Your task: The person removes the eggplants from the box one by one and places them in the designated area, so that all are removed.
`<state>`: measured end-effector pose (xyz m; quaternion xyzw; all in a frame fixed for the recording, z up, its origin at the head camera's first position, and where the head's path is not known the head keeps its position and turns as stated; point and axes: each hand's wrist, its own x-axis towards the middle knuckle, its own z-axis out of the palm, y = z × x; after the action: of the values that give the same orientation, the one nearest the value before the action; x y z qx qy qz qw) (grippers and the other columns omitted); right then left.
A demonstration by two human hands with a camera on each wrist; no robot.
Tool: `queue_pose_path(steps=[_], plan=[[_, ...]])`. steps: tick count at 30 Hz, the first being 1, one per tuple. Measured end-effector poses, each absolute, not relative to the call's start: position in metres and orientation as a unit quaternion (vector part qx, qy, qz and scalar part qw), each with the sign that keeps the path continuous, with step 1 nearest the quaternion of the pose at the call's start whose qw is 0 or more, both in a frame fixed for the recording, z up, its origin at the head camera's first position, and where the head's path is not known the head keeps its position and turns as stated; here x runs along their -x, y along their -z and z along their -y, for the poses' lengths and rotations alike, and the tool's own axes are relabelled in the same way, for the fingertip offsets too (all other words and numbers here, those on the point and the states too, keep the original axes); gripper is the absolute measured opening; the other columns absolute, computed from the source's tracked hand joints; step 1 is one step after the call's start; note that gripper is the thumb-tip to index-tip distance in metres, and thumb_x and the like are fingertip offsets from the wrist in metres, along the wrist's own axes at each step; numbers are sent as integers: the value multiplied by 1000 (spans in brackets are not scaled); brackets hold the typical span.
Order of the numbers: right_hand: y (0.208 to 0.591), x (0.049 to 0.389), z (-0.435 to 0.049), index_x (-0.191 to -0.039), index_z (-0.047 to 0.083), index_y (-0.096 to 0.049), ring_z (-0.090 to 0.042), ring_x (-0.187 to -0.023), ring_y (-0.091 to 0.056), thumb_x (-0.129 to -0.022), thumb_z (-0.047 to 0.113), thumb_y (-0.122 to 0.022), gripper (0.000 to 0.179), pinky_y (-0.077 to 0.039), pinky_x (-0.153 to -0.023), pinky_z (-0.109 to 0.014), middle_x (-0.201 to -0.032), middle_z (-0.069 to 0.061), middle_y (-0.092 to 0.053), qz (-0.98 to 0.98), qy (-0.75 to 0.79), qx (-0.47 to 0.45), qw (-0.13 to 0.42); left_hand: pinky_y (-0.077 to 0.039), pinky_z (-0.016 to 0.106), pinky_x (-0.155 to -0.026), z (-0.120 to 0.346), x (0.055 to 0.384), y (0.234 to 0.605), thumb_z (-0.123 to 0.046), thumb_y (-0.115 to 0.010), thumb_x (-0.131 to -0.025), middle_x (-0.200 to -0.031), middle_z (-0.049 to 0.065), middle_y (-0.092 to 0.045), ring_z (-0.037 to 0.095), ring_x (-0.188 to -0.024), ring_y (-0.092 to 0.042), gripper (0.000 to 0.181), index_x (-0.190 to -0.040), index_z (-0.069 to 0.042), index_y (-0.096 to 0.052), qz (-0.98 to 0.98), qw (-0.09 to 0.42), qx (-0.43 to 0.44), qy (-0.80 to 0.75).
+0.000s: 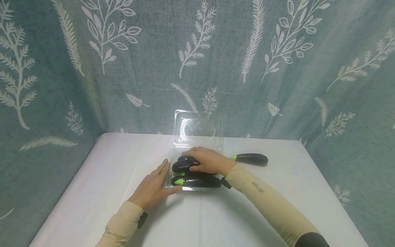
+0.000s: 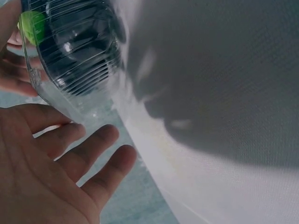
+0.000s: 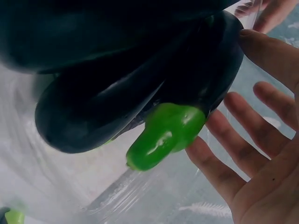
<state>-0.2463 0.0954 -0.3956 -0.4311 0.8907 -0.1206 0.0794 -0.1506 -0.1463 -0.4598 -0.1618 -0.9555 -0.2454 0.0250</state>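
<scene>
A clear plastic clamshell box [image 1: 197, 189] sits on the table with its lid [image 1: 197, 130] raised at the back. Several dark eggplants lie in it, among them a front eggplant [image 1: 202, 181] with a green cap. My left hand [image 1: 153, 187] rests against the box's left side, fingers extended and thumb by the front corner; the left wrist view shows its fingers [image 2: 93, 149] spread beside the ribbed wall. Reaching over the box, my right hand [image 1: 210, 160] holds an eggplant [image 3: 219, 60] between thumb and fingers. The green cap [image 3: 168, 133] of that eggplant shows in the right wrist view.
Another eggplant [image 1: 251, 159] lies on the white table [image 1: 308, 192], right of the box. A patterned green curtain [image 1: 154, 68] hangs behind the table and along both sides.
</scene>
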Motion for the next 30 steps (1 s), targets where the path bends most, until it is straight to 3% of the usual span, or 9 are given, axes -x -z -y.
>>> queue_pose_path(steps=[30], plan=[[403, 247, -85, -134, 19, -65, -16, -114, -63, -92, 17, -77, 45, -51, -101, -34, -122, 2, -67, -888, 80, 450, 58, -41, 55, -111, 147, 151, 460, -72, -63, -86, -162, 21, -30, 46, -136, -45, 108, -154, 7, -34, 954, 29, 168, 246]])
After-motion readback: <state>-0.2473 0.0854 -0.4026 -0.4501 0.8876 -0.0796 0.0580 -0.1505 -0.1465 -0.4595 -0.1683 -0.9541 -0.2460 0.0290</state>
